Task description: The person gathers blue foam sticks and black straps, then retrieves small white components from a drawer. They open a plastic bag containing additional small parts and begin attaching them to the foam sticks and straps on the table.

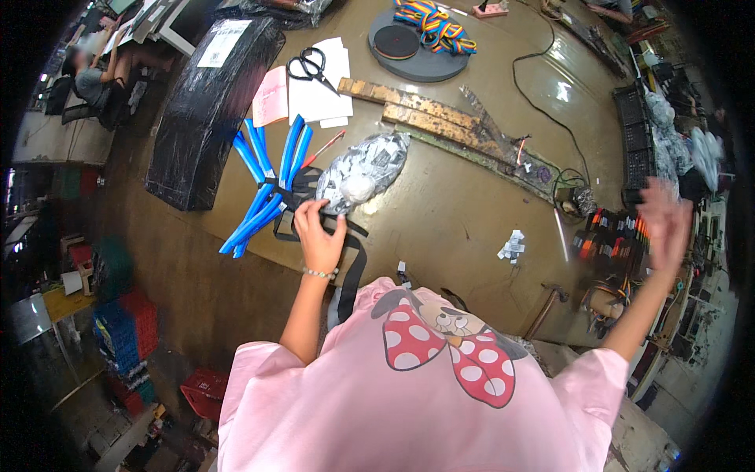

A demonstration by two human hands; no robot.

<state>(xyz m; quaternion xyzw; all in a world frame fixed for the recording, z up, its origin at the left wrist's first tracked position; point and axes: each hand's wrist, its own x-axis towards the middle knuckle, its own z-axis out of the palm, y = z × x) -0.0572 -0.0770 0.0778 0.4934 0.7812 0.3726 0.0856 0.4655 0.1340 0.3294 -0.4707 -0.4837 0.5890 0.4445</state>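
My left hand (318, 240) rests at the lower edge of a clear plastic bag (376, 167) with grey-and-white contents. Its fingers are bent and its thumb stands apart. Black webbing straps (352, 271) lie under and beside it, some running toward my body. Just left, blue tubes (258, 206) are crossed, with black material where they meet. A red, thin-handled tool (324, 148) lies beyond the straps. Off to the right, my right hand (664, 224) is raised near a black plastic crate (634, 141), blurred, fingers stretched out, nothing visible in it.
A long black-wrapped package (212, 110) lies far left, near black-handled scissors (313, 69) on papers. Worn wooden strips (425, 110) cross the table. Striped cord (432, 23) sits on a grey coil (417, 67). A hammer (546, 311) lies near right; a person (98, 75) sits far left.
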